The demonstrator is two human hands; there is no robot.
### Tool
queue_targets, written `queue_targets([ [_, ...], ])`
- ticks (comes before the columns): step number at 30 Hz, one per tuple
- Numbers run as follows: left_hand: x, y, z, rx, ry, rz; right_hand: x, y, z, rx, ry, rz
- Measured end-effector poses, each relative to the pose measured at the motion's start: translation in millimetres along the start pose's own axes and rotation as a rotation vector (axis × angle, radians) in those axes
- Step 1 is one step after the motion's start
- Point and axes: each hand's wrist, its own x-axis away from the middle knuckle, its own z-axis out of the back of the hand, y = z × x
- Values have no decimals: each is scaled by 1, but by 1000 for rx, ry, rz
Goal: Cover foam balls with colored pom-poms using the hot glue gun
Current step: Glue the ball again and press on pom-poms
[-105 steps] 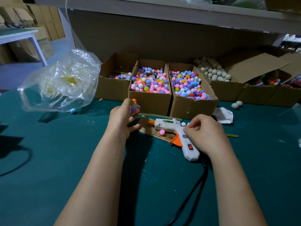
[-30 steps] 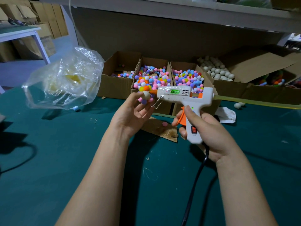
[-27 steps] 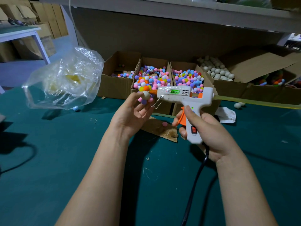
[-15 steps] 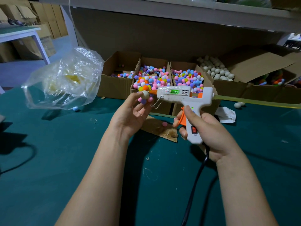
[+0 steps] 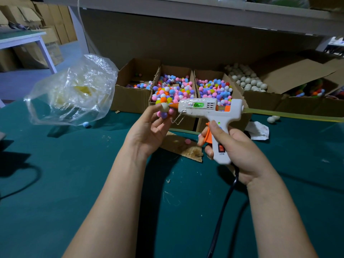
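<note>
The white hot glue gun with orange trigger (image 5: 208,108), which lay on the brown cardboard scrap (image 5: 178,146) a few seconds ago, has been lifted. Its orange nozzle (image 5: 174,105) is now set against the bare cream patch of the partly covered foam ball (image 5: 164,107). Over the last second almost nothing has shifted, so glue is judged to be going onto that patch, with a pom-pom needed next.

The ball is pinched by the curled thumb and fingertips of the left hand (image 5: 149,131), above the table at 12 o'clock of that palm. The gun's handle is wrapped by the right hand (image 5: 236,146), with fingers on the trigger.

Room is tight at 12 o'clock: the cardboard boxes of coloured pom-poms (image 5: 173,90) stand just behind the ball, and a grey shelf (image 5: 186,13) hangs overhead. A yellowish glue stick (image 5: 288,114) juts out toward 3 o'clock, and the black cord (image 5: 223,211) trails to 6 o'clock. A crumpled clear plastic bag (image 5: 74,92) sits at 10 o'clock. Bare green tabletop (image 5: 74,183) is left toward 7 and 8 o'clock.
</note>
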Motion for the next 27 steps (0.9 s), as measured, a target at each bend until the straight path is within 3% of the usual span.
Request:
queue_targets([
  [27,0,-1,-2,32,34,-31,-1,2,-1,74,-13,-10],
])
